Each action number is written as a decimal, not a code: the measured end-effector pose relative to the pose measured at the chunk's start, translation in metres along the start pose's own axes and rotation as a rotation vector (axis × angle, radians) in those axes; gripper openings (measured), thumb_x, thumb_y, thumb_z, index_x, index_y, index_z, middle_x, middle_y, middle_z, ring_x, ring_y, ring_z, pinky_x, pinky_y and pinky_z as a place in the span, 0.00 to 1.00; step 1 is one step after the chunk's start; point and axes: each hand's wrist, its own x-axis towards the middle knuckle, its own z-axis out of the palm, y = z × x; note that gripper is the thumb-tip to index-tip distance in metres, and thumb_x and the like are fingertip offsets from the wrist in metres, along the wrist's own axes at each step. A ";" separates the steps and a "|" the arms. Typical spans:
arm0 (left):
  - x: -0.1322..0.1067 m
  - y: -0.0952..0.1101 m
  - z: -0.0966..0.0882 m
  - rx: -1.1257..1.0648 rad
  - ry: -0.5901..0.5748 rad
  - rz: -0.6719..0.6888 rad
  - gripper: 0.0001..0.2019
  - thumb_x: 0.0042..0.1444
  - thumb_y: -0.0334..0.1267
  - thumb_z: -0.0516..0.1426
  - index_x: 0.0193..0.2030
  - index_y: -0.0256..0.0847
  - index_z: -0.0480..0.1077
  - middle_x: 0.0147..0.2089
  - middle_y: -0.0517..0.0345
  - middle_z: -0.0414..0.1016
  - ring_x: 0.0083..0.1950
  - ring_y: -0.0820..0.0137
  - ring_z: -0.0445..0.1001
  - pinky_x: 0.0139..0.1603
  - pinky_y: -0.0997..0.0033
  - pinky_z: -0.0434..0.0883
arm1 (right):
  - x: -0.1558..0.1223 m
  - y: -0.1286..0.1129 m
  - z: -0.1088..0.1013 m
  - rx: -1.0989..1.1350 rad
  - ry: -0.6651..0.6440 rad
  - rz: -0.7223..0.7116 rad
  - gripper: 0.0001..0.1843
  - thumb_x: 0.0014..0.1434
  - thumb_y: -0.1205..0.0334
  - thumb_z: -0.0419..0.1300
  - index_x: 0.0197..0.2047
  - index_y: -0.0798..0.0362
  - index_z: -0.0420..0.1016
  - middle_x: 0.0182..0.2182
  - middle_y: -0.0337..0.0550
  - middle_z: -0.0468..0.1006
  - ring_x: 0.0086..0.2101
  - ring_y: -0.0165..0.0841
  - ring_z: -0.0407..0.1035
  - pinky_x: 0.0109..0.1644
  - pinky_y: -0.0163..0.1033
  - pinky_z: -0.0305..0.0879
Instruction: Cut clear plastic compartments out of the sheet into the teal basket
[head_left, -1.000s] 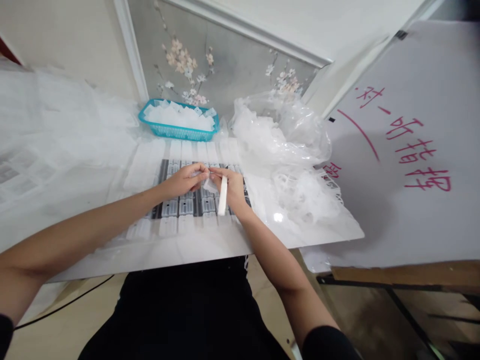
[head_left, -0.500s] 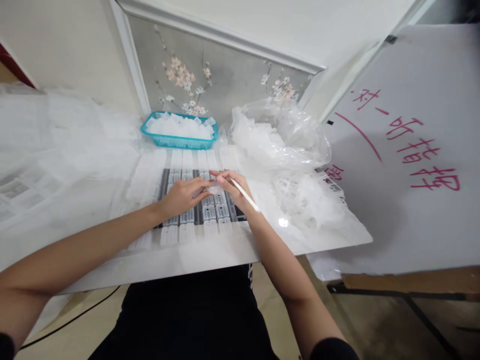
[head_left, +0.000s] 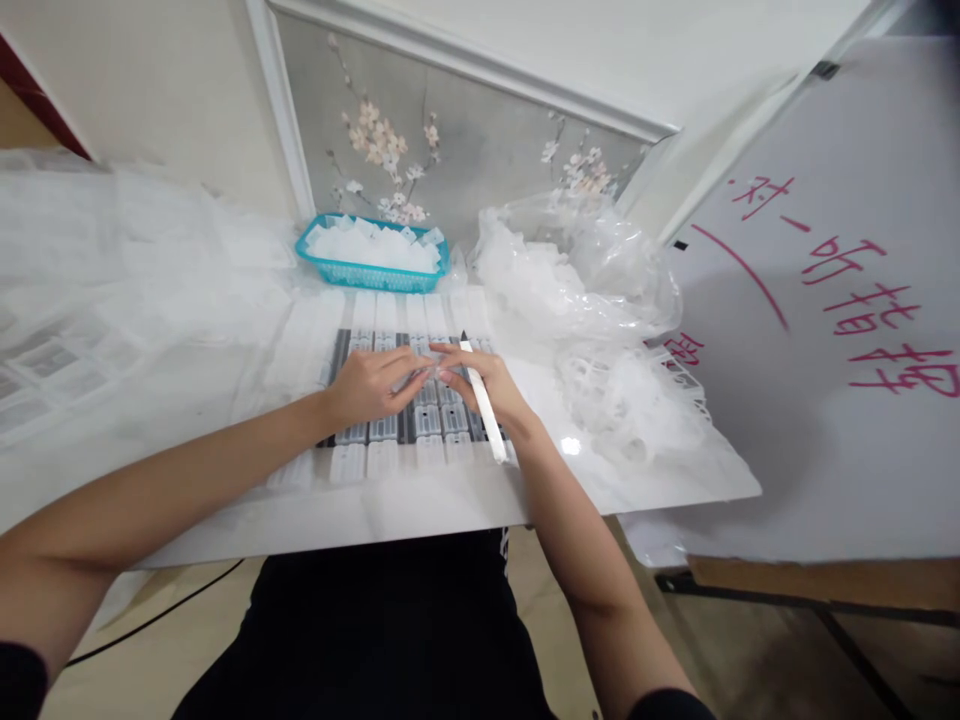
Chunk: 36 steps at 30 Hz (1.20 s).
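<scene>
My left hand [head_left: 369,384] rests on a tray of small clear plastic cells [head_left: 390,425] on a dark sheet, with its fingertips pinched on a small clear piece [head_left: 424,374]. Meeting it from the right, my right hand [head_left: 480,384] also pinches that piece. A white stick-like tool [head_left: 483,400] lies across the right hand, its dark tip pointing away from me. Both hands are over the middle rows of the tray.
A blue basket [head_left: 373,273] of small clear pieces stands at the back. A heap of crumpled clear plastic [head_left: 592,330] lies to the right. Stacked clear trays [head_left: 67,340] fill the left. A white board with red writing [head_left: 832,300] stands at the right, beyond the table edge [head_left: 450,520].
Both hands have come down from just above the tray onto it. The white tool has swung from hanging below the right hand to lying across it, tip pointing away.
</scene>
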 end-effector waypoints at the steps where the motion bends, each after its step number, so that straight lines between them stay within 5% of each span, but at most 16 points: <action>1: 0.000 -0.001 0.000 0.053 0.008 0.044 0.09 0.60 0.34 0.58 0.46 0.42 0.74 0.35 0.59 0.79 0.30 0.74 0.76 0.29 0.76 0.66 | 0.000 -0.001 -0.001 -0.028 -0.007 -0.006 0.07 0.63 0.57 0.59 0.42 0.46 0.78 0.52 0.43 0.79 0.53 0.39 0.73 0.59 0.49 0.67; 10: 0.003 0.002 -0.005 0.224 -0.044 0.259 0.03 0.60 0.34 0.58 0.37 0.42 0.74 0.33 0.64 0.80 0.30 0.76 0.76 0.26 0.74 0.64 | 0.000 0.001 0.002 -0.099 -0.052 -0.019 0.07 0.65 0.58 0.58 0.39 0.49 0.76 0.49 0.45 0.80 0.53 0.39 0.73 0.56 0.48 0.69; 22: 0.016 0.020 0.005 -0.275 0.001 -0.514 0.05 0.52 0.34 0.59 0.29 0.39 0.76 0.27 0.63 0.78 0.27 0.75 0.72 0.32 0.76 0.67 | 0.003 0.002 0.012 -0.267 0.027 -0.118 0.11 0.67 0.59 0.53 0.39 0.50 0.76 0.55 0.45 0.76 0.53 0.38 0.70 0.59 0.50 0.65; 29: 0.018 -0.001 0.001 -0.359 0.060 -0.768 0.08 0.52 0.38 0.60 0.29 0.36 0.76 0.27 0.59 0.77 0.29 0.72 0.72 0.31 0.74 0.68 | 0.002 -0.018 0.006 -0.086 0.046 -0.012 0.10 0.66 0.55 0.55 0.37 0.45 0.75 0.53 0.39 0.77 0.53 0.38 0.70 0.60 0.51 0.64; 36: 0.015 0.008 0.000 -0.493 0.066 -0.755 0.04 0.53 0.36 0.59 0.32 0.38 0.73 0.25 0.61 0.74 0.26 0.74 0.69 0.27 0.76 0.67 | 0.001 -0.026 -0.009 0.174 0.125 0.071 0.15 0.66 0.48 0.54 0.34 0.49 0.70 0.50 0.44 0.80 0.52 0.39 0.73 0.59 0.50 0.66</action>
